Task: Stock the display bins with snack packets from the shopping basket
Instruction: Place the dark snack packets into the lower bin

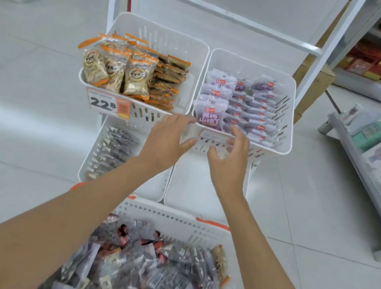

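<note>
In the left bin, orange packets stand upright, faces forward, above a price tag. The left hand, grip open with fingers straight, and the right hand, grip loosely open, are at the front rim of the right bin. There purple packets stand in rows running front to back. In the basket below, mixed packets lie jumbled.

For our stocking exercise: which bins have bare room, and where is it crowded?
Lower right bin looks bare. Upper left bin has a strip between orange packets and its right wall. Upper right bin has room behind purple packets. Basket is crammed.
</note>
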Demonstrator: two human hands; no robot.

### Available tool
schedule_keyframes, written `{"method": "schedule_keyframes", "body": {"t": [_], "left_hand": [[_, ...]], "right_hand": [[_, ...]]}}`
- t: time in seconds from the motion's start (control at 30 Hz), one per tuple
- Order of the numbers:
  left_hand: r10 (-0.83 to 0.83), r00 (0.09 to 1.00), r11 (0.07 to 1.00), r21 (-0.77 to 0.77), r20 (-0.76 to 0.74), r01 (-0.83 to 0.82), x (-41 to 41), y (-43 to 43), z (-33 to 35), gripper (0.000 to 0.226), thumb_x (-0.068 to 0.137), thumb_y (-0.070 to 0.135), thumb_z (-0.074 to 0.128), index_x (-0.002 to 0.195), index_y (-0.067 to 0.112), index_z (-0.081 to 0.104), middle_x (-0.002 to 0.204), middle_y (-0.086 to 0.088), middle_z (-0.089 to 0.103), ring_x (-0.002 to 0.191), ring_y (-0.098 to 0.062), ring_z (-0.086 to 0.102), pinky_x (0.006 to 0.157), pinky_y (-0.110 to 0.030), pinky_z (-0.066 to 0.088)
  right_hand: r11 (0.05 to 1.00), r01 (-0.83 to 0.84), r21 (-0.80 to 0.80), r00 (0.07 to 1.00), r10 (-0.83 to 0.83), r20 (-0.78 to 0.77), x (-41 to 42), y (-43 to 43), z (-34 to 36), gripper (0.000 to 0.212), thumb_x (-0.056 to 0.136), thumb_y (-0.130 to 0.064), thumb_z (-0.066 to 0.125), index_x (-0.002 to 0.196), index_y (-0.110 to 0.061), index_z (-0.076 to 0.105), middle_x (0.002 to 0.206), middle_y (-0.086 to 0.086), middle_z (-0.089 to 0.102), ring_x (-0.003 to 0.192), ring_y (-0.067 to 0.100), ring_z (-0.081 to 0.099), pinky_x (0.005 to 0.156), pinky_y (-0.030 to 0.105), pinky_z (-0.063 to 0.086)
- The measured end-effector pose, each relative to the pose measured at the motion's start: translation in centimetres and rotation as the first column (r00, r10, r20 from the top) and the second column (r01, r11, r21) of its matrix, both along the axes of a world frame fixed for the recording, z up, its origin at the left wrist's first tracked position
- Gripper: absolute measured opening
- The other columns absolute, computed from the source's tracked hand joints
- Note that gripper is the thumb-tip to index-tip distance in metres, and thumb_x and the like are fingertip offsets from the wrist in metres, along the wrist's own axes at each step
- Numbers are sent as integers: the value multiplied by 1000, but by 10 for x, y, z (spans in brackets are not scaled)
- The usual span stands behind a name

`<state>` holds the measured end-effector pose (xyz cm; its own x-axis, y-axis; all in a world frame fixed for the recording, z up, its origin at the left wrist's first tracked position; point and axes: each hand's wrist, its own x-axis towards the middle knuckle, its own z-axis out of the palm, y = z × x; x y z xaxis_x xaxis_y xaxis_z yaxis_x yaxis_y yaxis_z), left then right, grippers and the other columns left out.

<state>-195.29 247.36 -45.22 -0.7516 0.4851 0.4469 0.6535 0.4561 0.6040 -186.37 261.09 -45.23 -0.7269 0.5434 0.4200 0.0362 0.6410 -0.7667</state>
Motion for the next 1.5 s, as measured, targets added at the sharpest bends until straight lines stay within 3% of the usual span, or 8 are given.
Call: {"method": "schedule_keyframes", "body": {"t": [0.1,0.33,0.53,0.73,0.9,1.03,1.33,1.5], "left_hand": [[-58,965,995,-58,256,75,33,-42,-33,35,92,28,66,124,16,59,115,0,58,104,-17,54,90,-33,45],[207,856,977,-144,474,-157,76,-190,-111,17,90,23,70,106,20,66,107,6,61,94,-15,56,88,-34,47],[312,797,948,-220,517,-228,104,-261,-137,22,89,26,70,110,19,66,113,0,62,98,-19,58,91,-30,45],[299,808,952,-217,508,-217,112,-274,-136,29,90,25,69,118,21,63,108,3,56,100,-17,56,94,-31,46],[61,776,990,-138,628,34,110,-231,-123,69,79,29,81,139,24,48,127,12,48,116,-7,47,96,-24,37],[3,777,995,-77,629,58,107,-218,-123,21,80,14,80,92,0,68,77,-6,64,67,-6,55,71,-24,44],[62,604,965,106,794,-239,106,-259,-120,23,90,1,65,112,5,57,100,-11,71,80,-14,67,64,-18,54],[19,574,952,162,819,-262,109,-264,-123,31,91,-1,63,119,12,61,105,-10,71,94,-22,69,82,-33,58]], "right_hand": [[985,-163,-59,960,172,219,46,-42,-39,49,90,-9,61,135,-20,47,127,-4,46,101,9,49,89,24,43],[838,-396,-374,533,542,650,103,-113,-146,53,95,-35,62,143,-25,41,140,-4,45,126,17,47,107,37,41],[769,-271,-579,487,628,607,74,-200,-203,77,89,-30,71,152,-19,27,143,2,47,127,22,49,95,31,43],[889,-275,-365,656,452,605,68,-192,-205,27,93,-7,61,117,-20,55,107,-4,63,101,17,63,74,23,52],[807,-388,-446,670,579,464,69,-150,-126,22,91,-8,66,105,-24,62,102,-4,71,96,6,65,80,22,52],[759,-459,-461,661,639,394,71,-161,-106,28,90,-8,67,115,-20,61,105,-3,67,93,2,64,81,17,49],[675,-587,-446,198,654,730,114,-235,-203,75,90,-31,70,152,-19,29,124,0,60,116,16,52,100,29,39],[681,-698,-221,327,578,748,117,-230,-222,26,91,-22,67,116,-16,64,122,3,52,116,19,45,103,31,36]]}}
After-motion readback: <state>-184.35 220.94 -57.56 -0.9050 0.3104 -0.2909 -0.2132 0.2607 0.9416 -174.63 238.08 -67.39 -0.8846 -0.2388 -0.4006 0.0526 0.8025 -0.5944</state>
